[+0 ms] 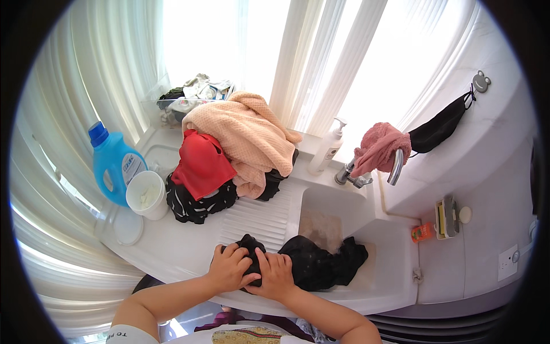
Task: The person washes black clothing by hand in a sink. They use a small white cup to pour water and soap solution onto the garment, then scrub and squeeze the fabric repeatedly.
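A wet black garment [318, 262] stretches from the washboard's near end over the sink's edge and down into the basin [366, 200]. My left hand [230, 268] is closed around the bunched left end of this cloth. Close beside it, my right hand [276, 276] grips the same bunch, with the fingers curled over the top. Both hands press together above the white counter, just in front of the ribbed washboard [260, 213]. Murky water [322, 228] shows in the basin behind the cloth. What kind of garment it is, I cannot tell.
Behind the washboard lie a peach towel [246, 129], a red bra [201, 166] and black patterned cloth [200, 205]. Left stand a blue detergent bottle [117, 163] and a white tub [148, 198]. A pump bottle [327, 152] stands near the tap [395, 167], draped with a pink cloth [381, 148].
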A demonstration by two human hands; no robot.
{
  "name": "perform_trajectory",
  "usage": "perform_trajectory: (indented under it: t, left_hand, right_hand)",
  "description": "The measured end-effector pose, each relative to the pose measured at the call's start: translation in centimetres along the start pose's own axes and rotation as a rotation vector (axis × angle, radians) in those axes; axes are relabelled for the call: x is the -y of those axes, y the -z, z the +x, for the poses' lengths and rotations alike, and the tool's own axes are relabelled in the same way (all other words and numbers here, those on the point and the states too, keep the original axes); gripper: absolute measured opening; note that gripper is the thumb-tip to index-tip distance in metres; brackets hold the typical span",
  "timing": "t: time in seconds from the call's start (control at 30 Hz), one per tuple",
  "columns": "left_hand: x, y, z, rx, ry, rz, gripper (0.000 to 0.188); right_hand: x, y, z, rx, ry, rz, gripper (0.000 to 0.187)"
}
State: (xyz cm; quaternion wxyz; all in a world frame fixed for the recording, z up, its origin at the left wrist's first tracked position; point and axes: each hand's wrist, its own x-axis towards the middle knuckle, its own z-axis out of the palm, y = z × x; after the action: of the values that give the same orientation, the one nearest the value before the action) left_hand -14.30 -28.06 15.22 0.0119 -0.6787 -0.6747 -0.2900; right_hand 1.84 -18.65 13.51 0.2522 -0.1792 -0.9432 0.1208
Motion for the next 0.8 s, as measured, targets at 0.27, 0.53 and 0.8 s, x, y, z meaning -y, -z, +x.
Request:
perform_trajectory:
  t: [0.27,0.53,0.8]
  left_hand:
    - [4.6,-3.6,6.7,-0.157,0.306,-0.013,0.039]
    - [4.6,-5.1,5.9,-0.214,0.118,-0.122,0.030]
    - [5.8,-2.9,5.2,0.016,0.024,-0.254,0.046]
  right_hand:
    - [-4.7,-1.1,7.1,0.183,-0.191,0.098,0.080]
    - [-5.5,-2.3,5.6,0.111,-0.095,0.211,0.046]
    - [-4.4,1.8,4.0,0.285,-0.073,0.080,0.096]
